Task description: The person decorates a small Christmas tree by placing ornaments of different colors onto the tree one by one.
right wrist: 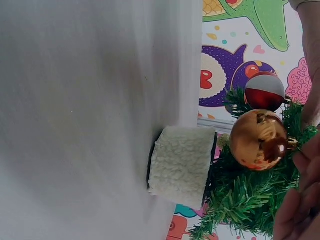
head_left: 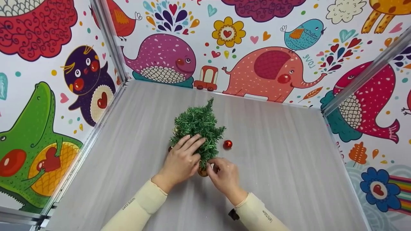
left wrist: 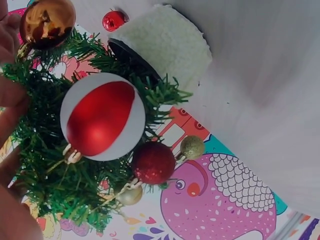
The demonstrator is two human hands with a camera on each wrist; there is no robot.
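A small green tinsel Christmas tree (head_left: 200,120) stands on the grey table, its white fleecy base (right wrist: 182,165) showing in the wrist views. My left hand (head_left: 181,158) holds the tree's near side, its fingers laid over the branches. On the near side hangs a shiny gold bauble (right wrist: 259,140), and my right hand (head_left: 224,175) pinches with thumb and forefinger close at its cap. The pinched loop is hidden by the fingers. A red-and-white bauble (left wrist: 102,117), a dark red glitter bauble (left wrist: 154,162) and small gold balls (left wrist: 192,147) hang on the left side.
A loose small red bauble (head_left: 227,144) lies on the table (head_left: 282,166) just right of the tree. Walls printed with cartoon animals (head_left: 263,73) enclose the table at the back and sides, with metal frame posts (head_left: 110,41) at the corners.
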